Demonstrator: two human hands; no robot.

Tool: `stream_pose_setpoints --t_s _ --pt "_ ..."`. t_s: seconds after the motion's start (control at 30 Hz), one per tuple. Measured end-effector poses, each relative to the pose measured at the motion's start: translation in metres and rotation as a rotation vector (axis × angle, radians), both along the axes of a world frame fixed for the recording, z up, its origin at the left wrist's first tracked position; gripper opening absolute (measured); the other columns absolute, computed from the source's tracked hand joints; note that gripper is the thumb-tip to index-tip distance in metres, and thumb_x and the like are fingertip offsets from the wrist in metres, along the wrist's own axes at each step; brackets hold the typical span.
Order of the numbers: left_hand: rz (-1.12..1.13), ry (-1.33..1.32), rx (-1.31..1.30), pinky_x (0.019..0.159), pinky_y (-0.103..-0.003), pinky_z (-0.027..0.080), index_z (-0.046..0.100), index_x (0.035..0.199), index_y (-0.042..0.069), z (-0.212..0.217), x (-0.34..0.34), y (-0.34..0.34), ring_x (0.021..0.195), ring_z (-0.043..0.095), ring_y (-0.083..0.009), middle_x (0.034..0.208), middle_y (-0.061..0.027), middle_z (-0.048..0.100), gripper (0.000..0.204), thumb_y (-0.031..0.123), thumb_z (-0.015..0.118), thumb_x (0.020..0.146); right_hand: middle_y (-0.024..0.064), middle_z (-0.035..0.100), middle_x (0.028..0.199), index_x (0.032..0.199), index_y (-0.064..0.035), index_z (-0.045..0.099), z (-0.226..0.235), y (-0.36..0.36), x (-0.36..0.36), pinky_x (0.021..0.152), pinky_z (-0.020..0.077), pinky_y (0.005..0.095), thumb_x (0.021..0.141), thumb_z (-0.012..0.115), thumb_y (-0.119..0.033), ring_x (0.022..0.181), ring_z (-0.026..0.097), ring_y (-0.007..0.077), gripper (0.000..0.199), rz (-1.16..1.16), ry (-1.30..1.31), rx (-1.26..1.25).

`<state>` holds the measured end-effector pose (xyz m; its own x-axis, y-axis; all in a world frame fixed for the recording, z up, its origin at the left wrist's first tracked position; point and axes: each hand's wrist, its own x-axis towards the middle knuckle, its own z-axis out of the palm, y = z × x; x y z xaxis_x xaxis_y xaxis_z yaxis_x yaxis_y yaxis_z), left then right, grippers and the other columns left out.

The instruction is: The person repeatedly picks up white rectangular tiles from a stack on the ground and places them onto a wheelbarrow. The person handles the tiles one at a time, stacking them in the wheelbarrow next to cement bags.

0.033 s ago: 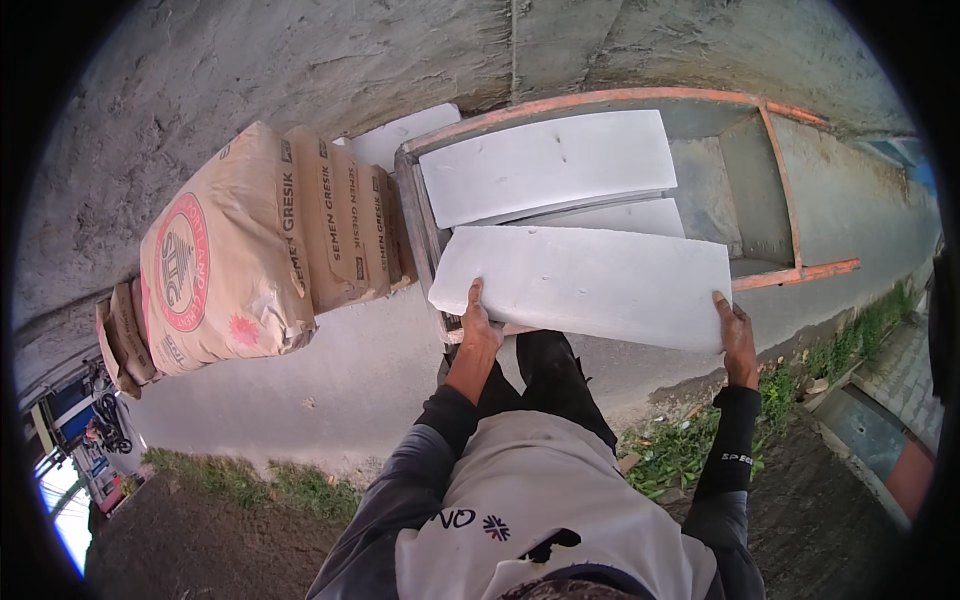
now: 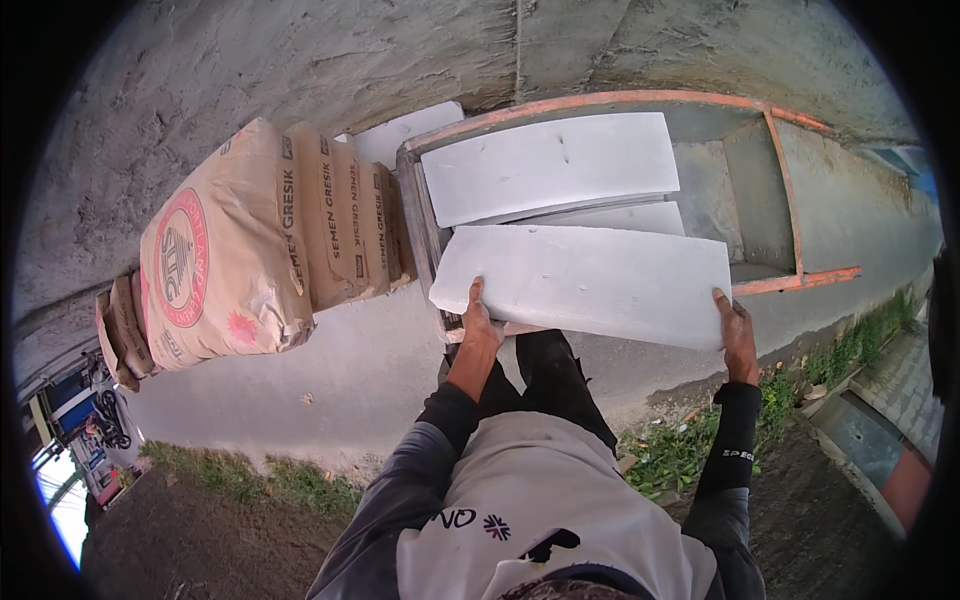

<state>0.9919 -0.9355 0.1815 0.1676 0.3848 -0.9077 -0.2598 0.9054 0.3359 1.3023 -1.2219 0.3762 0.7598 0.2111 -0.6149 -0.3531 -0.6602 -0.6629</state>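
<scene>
A long white lightweight concrete block [image 2: 590, 285] lies across my two hands, over the near side of an orange-rimmed metal cart [image 2: 770, 195]. My left hand [image 2: 479, 325] grips its near edge toward the left end, thumb on top and fingers hidden beneath. At the right end, my right hand [image 2: 737, 338] holds the block with its thumb near the upper face. Inside the cart, another white block [image 2: 550, 165] rests at the far side, with part of a white block [image 2: 630, 217] showing below it.
Stacked brown paper cement bags [image 2: 230, 250] stand left of the cart. Behind them, a white slab [image 2: 405, 133] lies by the rough grey wall [image 2: 400, 50]. Concrete paving [image 2: 300, 400] runs beneath, edged by grass and weeds [image 2: 680, 450] on the near side.
</scene>
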Motion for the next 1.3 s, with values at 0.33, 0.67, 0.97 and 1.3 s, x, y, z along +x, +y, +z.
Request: stream_pose_setpoints --t_s 0.33,0.67,0.97,1.3 --pt "0.227 -0.034 -0.008 0.116 -0.051 0.032 0.043 0.148 0.009 -0.026 0.042 0.002 0.135 0.046 -0.0283 0.148 -0.005 0.049 0.072 0.036 0.075 0.09 0.0161 0.068 0.113 0.124 0.0131 0.061 -0.048 0.049 0.075 0.094 0.0452 0.032 0.092 0.067 -0.05 0.102 0.061 0.0213 0.071 0.168 -0.052 0.048" --pt "-0.02 0.136 -0.127 0.117 -0.062 0.026 0.036 0.152 0.015 -0.061 0.045 0.008 0.141 0.039 -0.0374 0.154 -0.0102 0.04 0.054 0.03 0.052 0.104 0.0162 0.065 0.123 0.13 0.0116 0.058 -0.091 0.053 0.12 0.102 0.0415 0.0331 0.091 0.067 -0.054 0.112 0.058 0.0234 0.078 0.284 -0.014 0.08" --pt "0.001 0.254 -0.246 0.104 -0.05 0.045 0.047 0.133 0.008 -0.031 0.067 -0.01 0.118 0.048 -0.0326 0.131 -0.0187 0.044 0.035 0.023 0.052 0.102 0.0174 0.06 0.134 0.138 0.0088 0.052 -0.148 0.031 0.145 0.11 0.0361 0.0336 0.096 0.056 -0.058 0.123 0.054 0.0263 0.079 0.356 0.003 -0.109" --pt "-0.133 0.248 -0.112 0.098 -0.046 0.052 0.044 0.14 0.0 -0.003 0.067 -0.024 0.116 0.051 -0.0321 0.135 -0.0195 0.042 0.047 0.017 0.058 0.099 0.0203 0.052 0.146 0.143 0.0084 0.047 -0.185 0.004 0.149 0.117 0.0295 0.0348 0.1 0.052 -0.052 0.137 0.046 0.0307 0.074 0.347 0.012 0.061"
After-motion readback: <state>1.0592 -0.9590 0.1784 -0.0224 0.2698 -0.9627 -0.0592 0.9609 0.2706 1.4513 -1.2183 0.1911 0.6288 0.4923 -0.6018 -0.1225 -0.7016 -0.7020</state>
